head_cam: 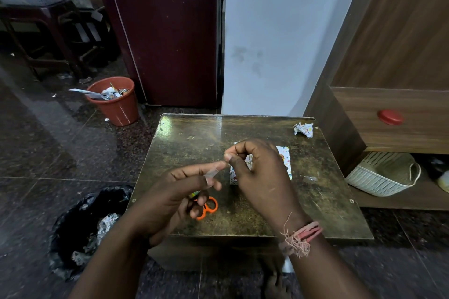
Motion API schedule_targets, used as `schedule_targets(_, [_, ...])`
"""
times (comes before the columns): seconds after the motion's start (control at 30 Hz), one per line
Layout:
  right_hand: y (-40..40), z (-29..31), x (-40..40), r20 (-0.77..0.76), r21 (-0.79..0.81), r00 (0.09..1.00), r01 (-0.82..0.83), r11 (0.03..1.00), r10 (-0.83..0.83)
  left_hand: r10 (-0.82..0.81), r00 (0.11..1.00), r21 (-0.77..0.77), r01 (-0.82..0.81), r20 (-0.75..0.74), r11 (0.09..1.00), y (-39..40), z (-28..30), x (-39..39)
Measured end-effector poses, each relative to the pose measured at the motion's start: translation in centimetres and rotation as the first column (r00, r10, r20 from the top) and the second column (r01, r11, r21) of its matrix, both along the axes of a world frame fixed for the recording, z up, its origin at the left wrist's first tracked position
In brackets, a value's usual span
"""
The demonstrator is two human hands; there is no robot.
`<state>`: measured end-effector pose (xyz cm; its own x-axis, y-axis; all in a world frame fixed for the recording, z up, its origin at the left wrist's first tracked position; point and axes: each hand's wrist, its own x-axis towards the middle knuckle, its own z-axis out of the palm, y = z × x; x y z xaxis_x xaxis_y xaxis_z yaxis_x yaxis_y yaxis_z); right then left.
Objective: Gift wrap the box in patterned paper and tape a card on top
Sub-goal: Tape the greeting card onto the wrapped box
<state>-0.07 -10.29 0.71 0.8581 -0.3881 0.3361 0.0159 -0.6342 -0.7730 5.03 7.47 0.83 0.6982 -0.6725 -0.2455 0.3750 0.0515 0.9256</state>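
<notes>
Both hands, left & right, pinch clear tape strip; wrapped box (part hidden) behind right.

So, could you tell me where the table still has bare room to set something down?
Bare room: the table's far left, and the near right corner. Crowded: the centre, with wrapped box, scissors and both hands; crumpled paper fills the far right corner.
</notes>
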Motion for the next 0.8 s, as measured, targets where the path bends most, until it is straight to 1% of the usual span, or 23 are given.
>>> schedule_targets(0.13, [-0.2, -0.3, 0.2, -0.039, 0.053, 0.999, -0.004, 0.999, 0.006, 0.002, 1.000, 0.001, -0.002, -0.006, 1.000, 0.2, -0.1, 0.2])
schedule_targets(0.2, [-0.2, 0.0, 0.1, -0.004, 0.027, 1.000, 0.004, 1.000, -0.004, 0.017, 1.000, -0.002, -0.017, 0.001, 1.000, 0.5, -0.1, 0.5])
schedule_targets(0.27, [0.0, 0.4, -0.2, 0.033, 0.018, 0.999, 0.001, 1.000, -0.001, 0.094, 0.996, -0.008, -0.094, -0.013, 0.996, 0.8, -0.3, 1.1])
schedule_targets(0.3, [0.4, 0.6, -0.3, 0.014, 0.033, 1.000, -0.025, 0.999, 0.025, 0.147, 0.988, -0.019, -0.148, -0.038, 0.989, 1.0, -0.4, 1.4])
schedule_targets(0.37, [1.7, 0.4, -0.5, -0.092, 0.025, 0.991, -0.098, 0.995, 0.099, 0.232, 0.967, -0.052, -0.238, -0.105, 0.970, 1.5, -0.5, 2.0])
schedule_targets(0.43, [3.1, -0.5, -0.5, -0.241, -0.084, 0.960, -0.164, 0.983, 0.139, 0.259, 0.956, -0.067, -0.270, -0.136, 0.961, 1.9, -0.6, 2.3])
schedule_targets(0.5, [4.2, -1.1, -0.6, -0.399, -0.200, 0.909, -0.210, 0.957, 0.116, 0.253, 0.958, -0.053, -0.261, -0.133, 0.964, 2.1, -0.7, 2.4])
schedule_targets(0.57, [5.1, -1.3, -0.9, -0.500, -0.248, 0.863, -0.226, 0.942, 0.075, 0.244, 0.961, -0.034, -0.250, -0.128, 0.968, 2.1, -0.8, 2.4])
schedule_targets(0.63, [5.8, -1.1, -1.4, -0.535, -0.284, 0.844, -0.222, 0.933, 0.038, 0.240, 0.963, -0.030, -0.245, -0.125, 0.969, 1.9, -0.7, 2.4])
schedule_targets(0.73, [6.9, -0.6, -1.7, -0.541, -0.333, 0.841, -0.205, 0.921, -0.008, 0.225, 0.969, -0.025, -0.229, -0.105, 0.973, 1.8, -0.6, 2.2])
schedule_targets(0.8, [7.2, -0.4, -1.8, -0.552, -0.321, 0.833, -0.189, 0.928, -0.021, 0.207, 0.974, -0.019, -0.210, -0.091, 0.978, 1.8, -0.6, 2.1])
